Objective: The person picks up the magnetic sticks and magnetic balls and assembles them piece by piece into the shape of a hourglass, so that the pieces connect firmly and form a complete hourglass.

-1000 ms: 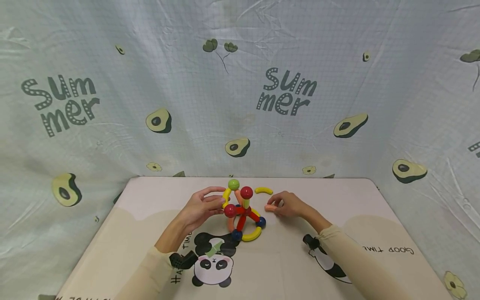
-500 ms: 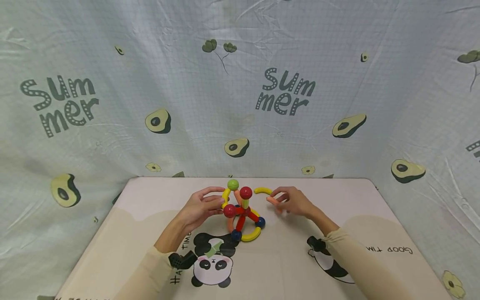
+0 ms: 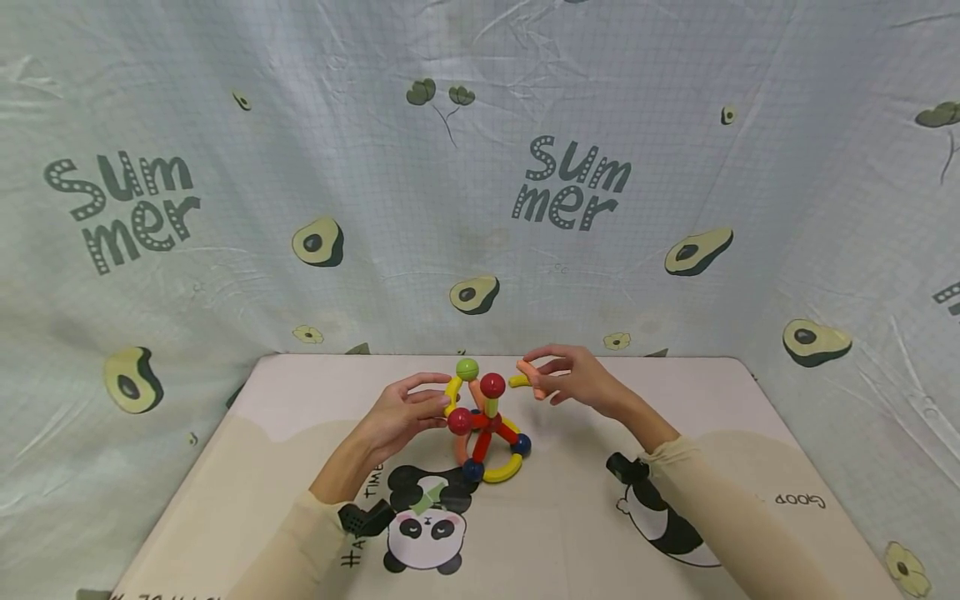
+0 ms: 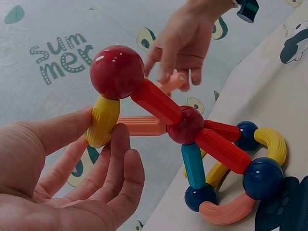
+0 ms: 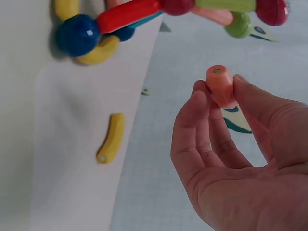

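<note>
A magnetic ball-and-rod structure stands on the table. Its base is a ring of blue balls (image 4: 262, 178) and curved rods, with straight red rods (image 4: 224, 150) rising to a central red ball (image 4: 186, 125). My left hand (image 3: 401, 417) pinches the curved yellow rod (image 4: 103, 120) at the structure's left side, between an outer red ball (image 4: 117, 72) and a lime-green ball (image 3: 467, 370). Raised to the right of the structure, my right hand (image 3: 581, 382) pinches a loose orange rod (image 5: 220, 87) between thumb and fingers. One end of that rod faces the right wrist camera.
A loose curved yellow rod (image 5: 111, 138) lies on the table behind the structure, partly covered by the orange rod in the head view. The table (image 3: 570, 517) has a printed panda cover. A patterned curtain (image 3: 375, 167) hangs right behind its far edge.
My right hand has picked the orange rod up off the table and lifted it away from me, turning it more upright. The left hand and the structure have stayed in place.
</note>
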A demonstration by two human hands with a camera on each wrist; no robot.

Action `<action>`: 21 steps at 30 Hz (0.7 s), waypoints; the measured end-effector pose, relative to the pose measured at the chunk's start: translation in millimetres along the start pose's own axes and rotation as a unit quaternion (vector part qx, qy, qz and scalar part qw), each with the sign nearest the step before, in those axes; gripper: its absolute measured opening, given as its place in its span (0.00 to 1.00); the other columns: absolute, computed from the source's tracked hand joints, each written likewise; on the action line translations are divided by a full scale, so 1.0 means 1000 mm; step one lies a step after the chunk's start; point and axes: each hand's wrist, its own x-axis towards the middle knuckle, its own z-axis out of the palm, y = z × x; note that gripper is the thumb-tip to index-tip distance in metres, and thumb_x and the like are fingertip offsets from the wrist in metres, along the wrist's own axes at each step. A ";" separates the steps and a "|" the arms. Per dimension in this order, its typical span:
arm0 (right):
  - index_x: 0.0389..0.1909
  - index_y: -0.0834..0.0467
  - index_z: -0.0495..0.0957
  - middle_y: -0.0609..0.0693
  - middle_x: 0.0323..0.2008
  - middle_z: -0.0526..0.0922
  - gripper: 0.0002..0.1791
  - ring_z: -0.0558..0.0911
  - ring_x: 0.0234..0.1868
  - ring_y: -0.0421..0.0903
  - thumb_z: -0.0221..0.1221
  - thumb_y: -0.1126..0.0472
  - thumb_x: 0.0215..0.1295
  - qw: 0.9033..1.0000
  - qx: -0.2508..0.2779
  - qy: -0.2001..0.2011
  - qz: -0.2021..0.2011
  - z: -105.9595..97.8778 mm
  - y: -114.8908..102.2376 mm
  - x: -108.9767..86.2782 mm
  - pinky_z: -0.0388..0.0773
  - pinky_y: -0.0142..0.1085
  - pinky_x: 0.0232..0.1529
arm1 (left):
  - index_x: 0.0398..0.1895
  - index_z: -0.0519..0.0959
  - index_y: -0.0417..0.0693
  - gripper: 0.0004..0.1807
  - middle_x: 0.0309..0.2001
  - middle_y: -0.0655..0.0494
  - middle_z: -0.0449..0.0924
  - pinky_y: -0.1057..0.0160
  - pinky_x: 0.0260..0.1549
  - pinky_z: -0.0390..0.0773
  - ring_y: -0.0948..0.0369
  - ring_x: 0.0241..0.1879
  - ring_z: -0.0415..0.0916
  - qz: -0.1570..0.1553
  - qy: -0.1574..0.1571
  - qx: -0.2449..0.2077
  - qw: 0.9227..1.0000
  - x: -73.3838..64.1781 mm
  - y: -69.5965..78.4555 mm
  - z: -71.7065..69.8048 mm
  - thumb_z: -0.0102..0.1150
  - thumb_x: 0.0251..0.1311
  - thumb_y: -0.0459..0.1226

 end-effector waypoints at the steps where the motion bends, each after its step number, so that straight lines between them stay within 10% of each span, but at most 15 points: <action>1: 0.64 0.56 0.78 0.62 0.55 0.83 0.23 0.87 0.45 0.53 0.66 0.61 0.70 1.000 0.007 0.000 -0.003 0.000 -0.003 0.002 0.85 0.50 0.43 | 0.69 0.70 0.40 0.28 0.51 0.43 0.85 0.57 0.50 0.83 0.53 0.45 0.85 0.000 0.000 0.000 1.000 0.000 0.000 0.000 0.65 0.68 0.33; 21: 0.63 0.56 0.78 0.62 0.56 0.81 0.24 0.86 0.47 0.57 0.68 0.59 0.68 0.993 0.108 0.043 -0.007 0.023 -0.046 0.027 0.83 0.53 0.48 | 0.69 0.71 0.40 0.28 0.53 0.40 0.84 0.58 0.49 0.83 0.53 0.45 0.85 -0.002 0.002 -0.003 1.000 0.000 0.001 0.000 0.65 0.68 0.33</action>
